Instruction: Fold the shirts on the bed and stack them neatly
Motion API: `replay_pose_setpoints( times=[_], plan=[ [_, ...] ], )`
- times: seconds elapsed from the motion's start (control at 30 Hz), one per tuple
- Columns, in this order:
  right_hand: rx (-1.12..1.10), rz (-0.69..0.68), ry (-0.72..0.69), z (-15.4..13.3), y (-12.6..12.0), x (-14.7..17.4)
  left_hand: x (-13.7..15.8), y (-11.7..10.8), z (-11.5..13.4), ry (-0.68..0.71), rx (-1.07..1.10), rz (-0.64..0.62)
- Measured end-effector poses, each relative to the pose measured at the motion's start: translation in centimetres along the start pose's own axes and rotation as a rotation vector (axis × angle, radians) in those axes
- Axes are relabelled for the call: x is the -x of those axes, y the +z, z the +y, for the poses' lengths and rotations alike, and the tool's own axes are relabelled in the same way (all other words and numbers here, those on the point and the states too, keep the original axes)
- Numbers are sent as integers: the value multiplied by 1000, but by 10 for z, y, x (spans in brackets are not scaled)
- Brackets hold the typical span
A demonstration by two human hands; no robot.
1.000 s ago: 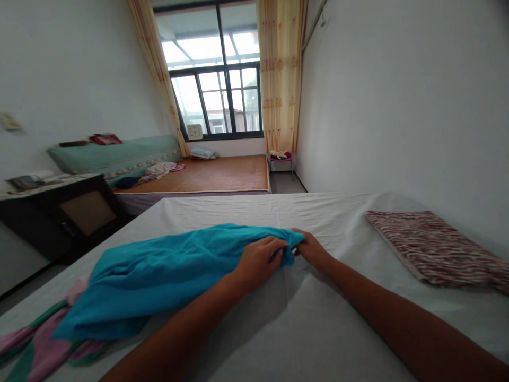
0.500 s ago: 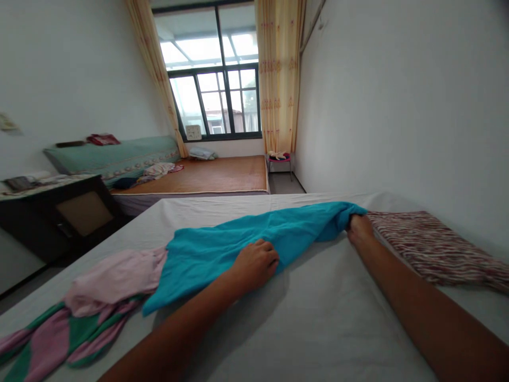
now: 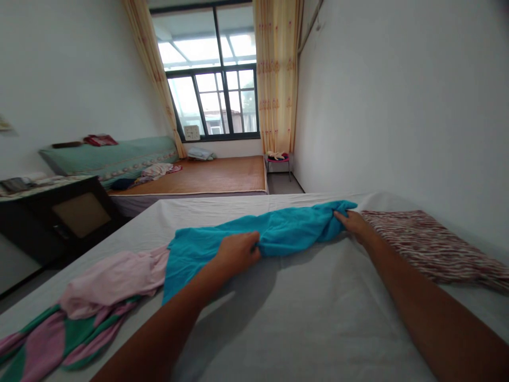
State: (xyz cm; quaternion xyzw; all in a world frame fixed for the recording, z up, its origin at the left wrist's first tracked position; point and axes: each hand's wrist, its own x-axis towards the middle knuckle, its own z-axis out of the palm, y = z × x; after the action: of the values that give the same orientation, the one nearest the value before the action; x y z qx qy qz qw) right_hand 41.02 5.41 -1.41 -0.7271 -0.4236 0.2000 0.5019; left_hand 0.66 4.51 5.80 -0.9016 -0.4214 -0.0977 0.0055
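Note:
A bright turquoise garment [image 3: 294, 228] stretches in a rumpled strip over the white sheet [image 3: 310, 313]; its exact kind does not show. My left hand [image 3: 238, 252] is closed on its near edge around the middle, fingers curled into the cloth. At the right end my right hand [image 3: 353, 223] pinches the gathered fabric, and a small tip pokes out past the fingers. A pale pink garment [image 3: 115, 281] touches the left end. Below it lies a crumpled pink and green piece of clothing [image 3: 47, 339]. My left forearm hides part of the turquoise cloth.
A folded brown-and-white striped cloth [image 3: 421, 244] lies to the right, by the wall. Beyond the sheet's far edge stands another bed with a brown mat [image 3: 222, 172]. A dark cabinet [image 3: 51, 223] is on the left, and a small pink stool [image 3: 278, 158] stands near the curtain.
My left hand has moved left and closed on the garment's near edge, drawing it up. My right hand has shifted slightly left, with the cloth's tip now showing beyond it.

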Motion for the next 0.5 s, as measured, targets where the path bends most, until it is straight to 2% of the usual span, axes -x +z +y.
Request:
replay_pose_setpoints(
  times=[0.07,0.13,0.2,0.27,0.37,0.43,0.5],
  plan=[
    [-150,143,-40,-5,-4,-2,-8,-12,-26,-150,188,229],
    [-381,194,-81,-15,-8,-1,-15,-22,-50,-213,447,381],
    [-565,163,-92,-30,-11,3,-17,-29,-66,-217,675,442],
    [-667,116,-79,-46,-18,7,-14,-38,-71,-195,791,452],
    [-754,83,-25,-64,-33,11,-5,-55,-67,-147,746,454],
    [-745,47,15,-71,-42,13,1,-63,-64,-140,585,451],
    [-649,43,-35,-75,-44,15,2,-63,-63,-195,385,451]
  ],
)
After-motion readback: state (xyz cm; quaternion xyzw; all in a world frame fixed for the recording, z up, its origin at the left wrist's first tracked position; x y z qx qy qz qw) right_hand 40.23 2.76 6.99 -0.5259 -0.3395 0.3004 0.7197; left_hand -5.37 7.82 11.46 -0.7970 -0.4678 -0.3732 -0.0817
